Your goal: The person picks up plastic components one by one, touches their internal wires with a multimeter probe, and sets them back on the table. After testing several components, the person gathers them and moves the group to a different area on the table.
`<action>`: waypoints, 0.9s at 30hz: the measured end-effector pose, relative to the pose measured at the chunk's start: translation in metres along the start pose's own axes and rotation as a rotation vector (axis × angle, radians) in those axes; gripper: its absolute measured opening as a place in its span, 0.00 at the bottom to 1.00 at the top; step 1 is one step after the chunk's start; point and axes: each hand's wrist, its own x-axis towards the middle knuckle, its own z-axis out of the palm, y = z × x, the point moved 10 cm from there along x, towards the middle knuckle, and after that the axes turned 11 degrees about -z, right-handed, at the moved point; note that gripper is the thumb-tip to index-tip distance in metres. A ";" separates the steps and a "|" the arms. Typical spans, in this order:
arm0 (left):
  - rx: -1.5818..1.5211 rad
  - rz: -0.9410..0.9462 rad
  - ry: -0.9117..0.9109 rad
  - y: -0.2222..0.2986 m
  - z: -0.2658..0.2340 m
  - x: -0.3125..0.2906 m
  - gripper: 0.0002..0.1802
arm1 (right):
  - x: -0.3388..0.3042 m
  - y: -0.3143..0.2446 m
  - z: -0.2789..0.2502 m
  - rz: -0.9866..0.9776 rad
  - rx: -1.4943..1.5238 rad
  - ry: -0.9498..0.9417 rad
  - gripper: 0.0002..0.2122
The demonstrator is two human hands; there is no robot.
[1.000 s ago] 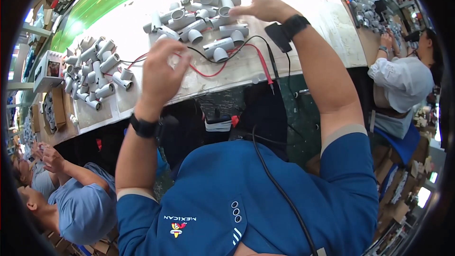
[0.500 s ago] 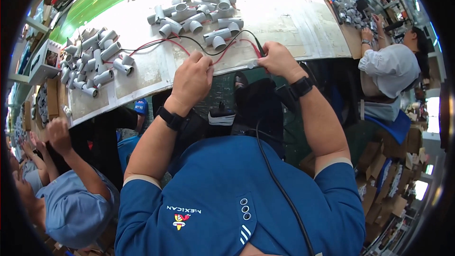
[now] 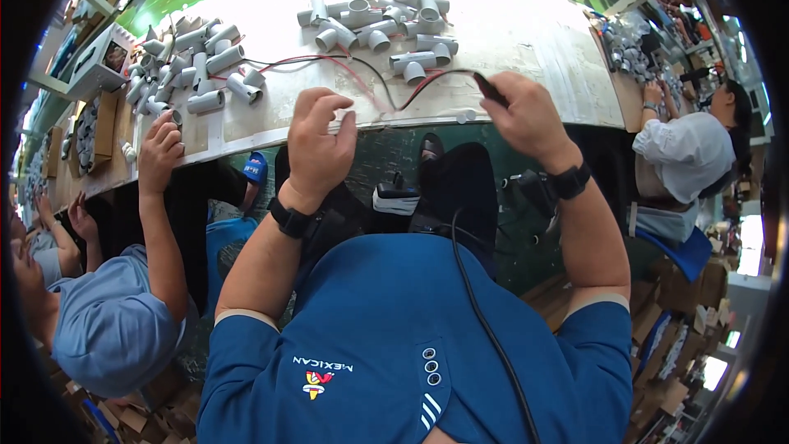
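My right hand [image 3: 526, 113] is closed on the dark end of a black-and-red wire [image 3: 448, 73], just beyond the table's near edge. From there the wire dips to the table edge and runs left across the top toward a heap of grey pipe fittings [image 3: 197, 74]. My left hand [image 3: 322, 141] hovers at the near edge with thumb and fingers apart, nothing visible between them. Beyond the wire lies a second heap of grey pipe fittings [image 3: 378, 16], some T-shaped. A blurred red strand stretches toward the edge between my hands.
The pale worktable [image 3: 526, 74] spans the far side. At left, a co-worker's hand [image 3: 160, 148] touches the near heap. Another person in a white top [image 3: 686, 152] works at right beside more grey parts. A white box [image 3: 97, 62] and cardboard boxes [image 3: 100, 131] stand at left.
My right hand has moved right, drawing the wire's end along. My left hand has opened and come away from the red strand. The co-worker's hand at left has reached the fittings.
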 end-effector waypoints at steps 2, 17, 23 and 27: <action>-0.082 -0.118 0.052 -0.005 -0.013 0.000 0.07 | 0.006 0.000 -0.003 0.001 0.072 0.072 0.07; -0.124 -0.108 -0.414 0.017 0.097 -0.009 0.07 | 0.003 0.002 0.064 0.240 1.176 0.418 0.06; -0.346 -0.330 -0.419 -0.003 0.103 -0.020 0.08 | 0.001 -0.016 0.070 0.249 1.225 0.459 0.06; -0.842 -0.589 -0.312 -0.026 0.106 -0.029 0.08 | -0.003 -0.026 0.076 0.202 1.229 0.593 0.06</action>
